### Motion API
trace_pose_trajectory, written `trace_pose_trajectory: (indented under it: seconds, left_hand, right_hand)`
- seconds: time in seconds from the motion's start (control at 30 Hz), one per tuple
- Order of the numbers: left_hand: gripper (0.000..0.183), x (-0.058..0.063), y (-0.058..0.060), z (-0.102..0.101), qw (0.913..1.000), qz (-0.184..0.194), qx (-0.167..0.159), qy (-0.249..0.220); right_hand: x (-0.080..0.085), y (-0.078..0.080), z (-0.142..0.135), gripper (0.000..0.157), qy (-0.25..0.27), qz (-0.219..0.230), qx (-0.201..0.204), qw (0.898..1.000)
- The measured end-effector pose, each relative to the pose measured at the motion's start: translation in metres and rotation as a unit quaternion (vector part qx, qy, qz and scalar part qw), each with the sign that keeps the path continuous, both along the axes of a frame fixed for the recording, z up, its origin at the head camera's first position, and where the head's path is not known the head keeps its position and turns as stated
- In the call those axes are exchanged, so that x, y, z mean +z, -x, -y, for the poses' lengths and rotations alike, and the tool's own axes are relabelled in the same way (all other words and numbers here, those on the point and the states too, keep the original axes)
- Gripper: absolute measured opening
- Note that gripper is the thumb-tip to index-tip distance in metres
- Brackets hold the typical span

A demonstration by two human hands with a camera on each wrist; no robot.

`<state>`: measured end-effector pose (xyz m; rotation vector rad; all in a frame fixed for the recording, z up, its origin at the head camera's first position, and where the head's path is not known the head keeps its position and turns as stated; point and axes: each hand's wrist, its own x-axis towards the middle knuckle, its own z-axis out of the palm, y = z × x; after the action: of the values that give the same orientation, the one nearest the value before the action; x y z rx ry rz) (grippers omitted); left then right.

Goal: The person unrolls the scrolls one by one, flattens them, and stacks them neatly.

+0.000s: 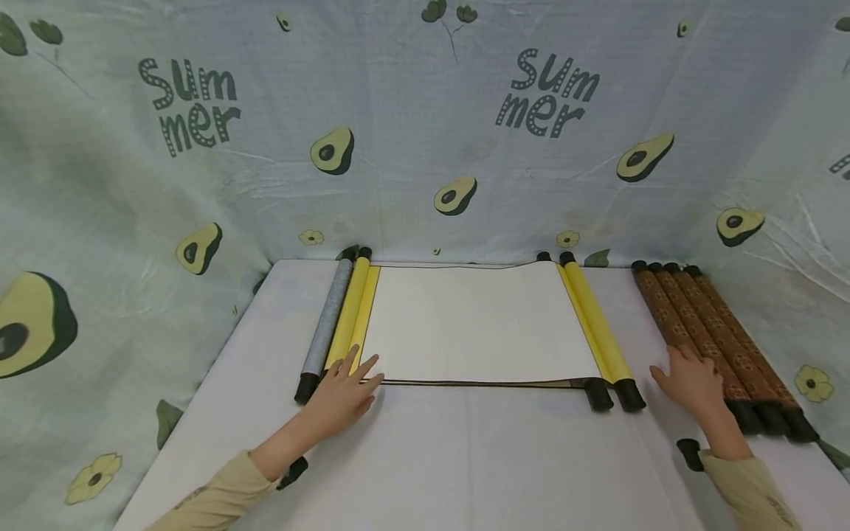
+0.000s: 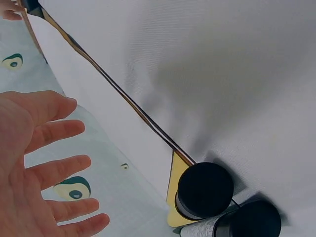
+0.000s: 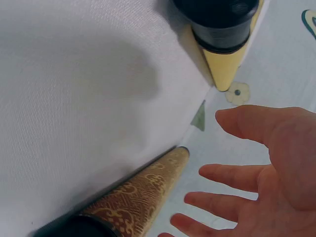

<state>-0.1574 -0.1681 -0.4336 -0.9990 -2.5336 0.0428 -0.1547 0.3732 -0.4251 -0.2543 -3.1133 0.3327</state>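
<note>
A scroll lies unrolled on the white-covered table, with a blank white sheet (image 1: 478,324) between a yellow left roll (image 1: 350,306) and a yellow right roll (image 1: 594,317). My left hand (image 1: 341,398) is spread over its lower left corner, fingers apart and holding nothing. In the left wrist view, black end knobs (image 2: 205,190) show beside that hand. A grey rolled scroll (image 1: 328,324) lies along the left yellow roll. At the right, several brown patterned scrolls (image 1: 720,339) lie side by side. My right hand (image 1: 693,383) is at the leftmost one, fingers loosely extended.
A pale cloth (image 1: 398,184) printed with avocados and lettering hangs behind and at both sides of the table (image 1: 425,457). Dark objects (image 1: 690,453) show by both wrists. The white sheet's front edge lifts slightly near the right black knob (image 1: 598,396).
</note>
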Motion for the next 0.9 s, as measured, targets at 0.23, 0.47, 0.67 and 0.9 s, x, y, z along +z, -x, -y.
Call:
trace_pose_trajectory:
  seconds: [0.23, 0.47, 0.67, 0.9]
  left_hand:
    - [0.028, 0.0, -0.002, -0.003, 1.0, 0.007, -0.002, 0.001]
    - [0.032, 0.0, -0.002, -0.017, 0.9994, 0.026, -0.02, 0.01]
    - [0.033, 0.002, -0.002, -0.027, 0.9982, 0.046, -0.037, -0.004]
    - [0.033, 0.003, -0.003, -0.025, 0.9985, 0.042, -0.036, 0.006]
  right_hand:
    - [-0.009, 0.021, -0.01, 0.071, 0.034, 0.052, -0.029, 0.998]
    - [-0.019, 0.033, -0.029, 0.076, 0.056, 0.092, -0.075, 0.991]
    - [-0.017, 0.032, -0.033, 0.06, 0.041, 0.13, -0.109, 0.985]
    - [-0.012, 0.038, -0.039, 0.063, 0.052, 0.098, -0.104, 0.988]
